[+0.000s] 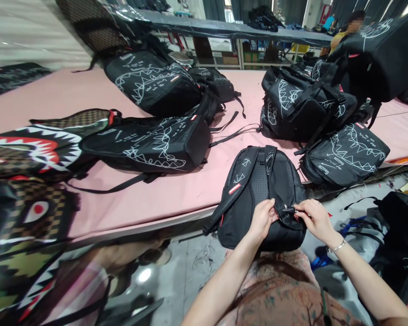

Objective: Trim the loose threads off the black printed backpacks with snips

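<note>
A black backpack [258, 190] lies back-side up, half on the pink table [177, 190] and half over its near edge, toward my lap. My left hand [263, 217] is closed, pinching a black strap [280, 213] near the bag's lower end. My right hand [314, 219], with a bracelet on the wrist, pinches the same strap at its buckle end, fingers pressed together. The two hands sit a few centimetres apart over the bag's bottom corner.
Several black backpacks with white scribble print [153, 145] [343, 154] [302, 104] lie across the table. Shark-mouth patterned bags [37, 149] pile at the left. More bags [397, 217] sit on the floor at right. A person [347, 31] is at the far right, behind a long bench [231, 29].
</note>
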Demonstrator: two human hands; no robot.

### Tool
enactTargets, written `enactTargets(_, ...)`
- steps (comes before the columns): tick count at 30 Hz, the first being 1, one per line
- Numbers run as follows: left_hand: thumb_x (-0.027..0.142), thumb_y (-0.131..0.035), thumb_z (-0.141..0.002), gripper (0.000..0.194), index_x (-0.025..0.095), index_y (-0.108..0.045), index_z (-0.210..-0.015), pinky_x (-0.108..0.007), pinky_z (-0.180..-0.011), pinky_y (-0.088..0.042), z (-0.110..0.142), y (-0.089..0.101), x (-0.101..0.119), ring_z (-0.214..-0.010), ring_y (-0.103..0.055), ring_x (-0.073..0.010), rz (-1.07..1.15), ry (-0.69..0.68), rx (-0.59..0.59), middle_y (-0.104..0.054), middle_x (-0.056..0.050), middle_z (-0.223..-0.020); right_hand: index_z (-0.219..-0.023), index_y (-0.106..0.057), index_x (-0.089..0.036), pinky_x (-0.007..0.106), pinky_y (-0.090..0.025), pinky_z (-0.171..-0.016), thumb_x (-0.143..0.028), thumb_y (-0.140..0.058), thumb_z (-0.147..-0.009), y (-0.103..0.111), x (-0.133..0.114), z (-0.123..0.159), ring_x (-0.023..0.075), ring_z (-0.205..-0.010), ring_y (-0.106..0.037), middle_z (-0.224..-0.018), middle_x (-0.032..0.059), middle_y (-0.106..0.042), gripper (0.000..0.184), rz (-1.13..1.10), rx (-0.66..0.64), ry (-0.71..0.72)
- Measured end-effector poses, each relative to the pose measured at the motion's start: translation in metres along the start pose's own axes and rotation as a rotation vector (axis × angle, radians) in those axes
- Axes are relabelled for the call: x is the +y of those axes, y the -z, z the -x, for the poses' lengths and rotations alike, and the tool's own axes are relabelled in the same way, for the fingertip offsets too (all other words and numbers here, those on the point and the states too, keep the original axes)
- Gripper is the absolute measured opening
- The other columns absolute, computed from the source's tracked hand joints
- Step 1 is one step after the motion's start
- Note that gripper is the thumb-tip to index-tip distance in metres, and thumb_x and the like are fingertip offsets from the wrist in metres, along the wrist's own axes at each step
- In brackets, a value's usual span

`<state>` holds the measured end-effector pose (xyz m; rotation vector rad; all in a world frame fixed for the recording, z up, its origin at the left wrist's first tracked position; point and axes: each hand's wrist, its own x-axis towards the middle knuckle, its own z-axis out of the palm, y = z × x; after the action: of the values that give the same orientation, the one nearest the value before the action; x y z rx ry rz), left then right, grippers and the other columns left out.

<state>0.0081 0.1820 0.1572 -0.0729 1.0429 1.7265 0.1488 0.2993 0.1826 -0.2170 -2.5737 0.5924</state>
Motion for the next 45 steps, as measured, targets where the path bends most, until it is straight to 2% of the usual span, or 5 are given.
enactTargets(16,0.048,-0.07,-0.057,0.045,0.012,-0.044,-0.065,-0.016,-0.046,-0.04,-0.001,-0.008,0.001,-0.047,-0.047,-0.0053,-0.249,-0.049,0.045,-0.051,0.0,-0.056,-0.098,-0.058,-0.018,0.029,-0.026,-0.066,-0.022,-0.043,-0.09,0.028,0.001,-0.041,0.0144,-0.078,-0.044,-0.087,0.0049,-0.056,0.018,0.305,-0.322,0.291)
enactTargets(23,0.048,-0.071,-0.057,0.045,0.012,-0.044,-0.064,-0.018,-0.047,-0.041,-0.003,-0.007,0.003,-0.048,-0.05,-0.0071,-0.272,-0.024,0.04,-0.053,-0.002,-0.057,-0.092,-0.059,-0.018,0.029,-0.025,-0.064,-0.015,-0.044,-0.087,0.026,0.006,-0.041,0.0134,-0.074,-0.043,-0.084,0.0038,-0.058,0.016,0.271,-0.306,0.323)
enactTargets(35,0.047,-0.071,-0.059,0.045,0.013,-0.045,-0.073,-0.023,-0.067,-0.046,-0.001,-0.005,-0.004,-0.064,-0.057,-0.0101,-0.068,-0.105,-0.042,-0.057,-0.003,-0.07,-0.092,-0.055,-0.014,0.024,-0.044,-0.063,-0.032,-0.059,-0.073,-0.042,-0.007,0.016,0.0126,-0.07,-0.052,-0.08,0.0036,-0.056,0.027,-0.602,-0.023,-0.64)
enactTargets(40,0.046,-0.062,-0.069,0.037,0.014,-0.044,-0.075,-0.024,-0.068,-0.045,0.004,-0.008,-0.006,-0.066,-0.054,-0.0104,-0.112,-0.233,-0.053,-0.051,0.0,-0.069,-0.072,-0.049,-0.014,0.023,-0.04,-0.059,-0.035,-0.056,-0.077,-0.064,-0.021,0.026,0.0105,-0.061,-0.045,-0.065,0.0006,-0.049,0.023,-0.58,0.126,-0.677)
enactTargets(45,0.047,-0.057,-0.074,0.036,0.014,-0.044,-0.071,-0.019,-0.06,-0.039,0.004,-0.004,-0.005,-0.062,-0.047,-0.0089,-0.279,-0.305,-0.055,-0.045,0.001,-0.065,-0.086,-0.056,-0.014,0.026,-0.045,-0.068,-0.036,-0.056,-0.078,-0.043,-0.012,0.014,0.0136,-0.072,-0.054,-0.082,0.006,-0.058,0.023,-0.555,0.259,-0.634)
